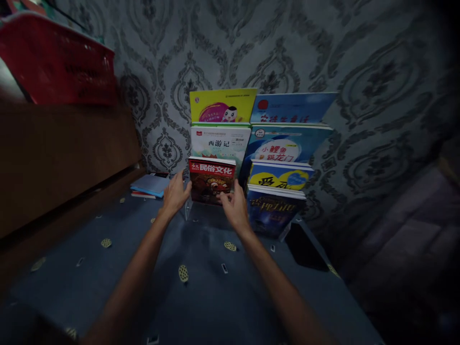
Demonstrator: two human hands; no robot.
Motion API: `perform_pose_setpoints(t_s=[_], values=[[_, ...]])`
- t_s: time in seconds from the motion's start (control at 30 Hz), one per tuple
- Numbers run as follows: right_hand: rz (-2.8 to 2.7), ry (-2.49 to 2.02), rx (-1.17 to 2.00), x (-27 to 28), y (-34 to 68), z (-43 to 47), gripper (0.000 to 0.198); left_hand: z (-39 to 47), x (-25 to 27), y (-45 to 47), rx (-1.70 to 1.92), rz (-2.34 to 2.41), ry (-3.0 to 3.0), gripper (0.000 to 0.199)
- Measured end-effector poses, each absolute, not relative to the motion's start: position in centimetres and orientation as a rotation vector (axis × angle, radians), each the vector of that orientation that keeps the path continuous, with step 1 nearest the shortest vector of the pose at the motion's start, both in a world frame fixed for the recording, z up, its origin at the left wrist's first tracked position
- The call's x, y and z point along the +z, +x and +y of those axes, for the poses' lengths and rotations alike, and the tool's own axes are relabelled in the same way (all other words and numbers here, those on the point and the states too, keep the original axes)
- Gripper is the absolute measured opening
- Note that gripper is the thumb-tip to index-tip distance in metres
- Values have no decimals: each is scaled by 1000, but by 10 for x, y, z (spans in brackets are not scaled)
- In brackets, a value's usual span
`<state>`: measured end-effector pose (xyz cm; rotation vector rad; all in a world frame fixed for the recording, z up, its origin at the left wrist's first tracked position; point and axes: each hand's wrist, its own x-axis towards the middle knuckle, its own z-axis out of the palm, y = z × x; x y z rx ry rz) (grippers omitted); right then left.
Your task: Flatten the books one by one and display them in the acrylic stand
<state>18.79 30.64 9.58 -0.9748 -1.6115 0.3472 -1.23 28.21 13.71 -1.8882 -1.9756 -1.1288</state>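
A dark red-brown book with a red title band stands upright in the lowest left row of a clear book stand. My left hand is at its left edge, thumb and fingers closed against the side. On its right edge my right hand grips, the thumb lying across the front cover. Behind it rise a white book and a yellow book. In the right column stand a dark blue book, a yellow-and-blue book, a blue fish-story book and a light blue book.
A small pile of books lies to the left, beside a brown wooden cabinet bearing a red basket. A black flat object rests right of the stand. Everything stands on a patterned dark blue cloth against a papered wall.
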Motion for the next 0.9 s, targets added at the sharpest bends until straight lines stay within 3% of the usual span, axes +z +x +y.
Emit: perform_pose_setpoints(t_s=[0.23,0.5,0.9], values=[[-1778,-933,413,66,185,234,69,288,90,-76,-556,-2336,-1689,41],[-2127,-949,509,-16,185,192,64,326,66,-126,-353,-2495,-1647,58],[-2143,-947,497,-22,189,194,51,344,73,-160,-96,-2542,-1738,49]])
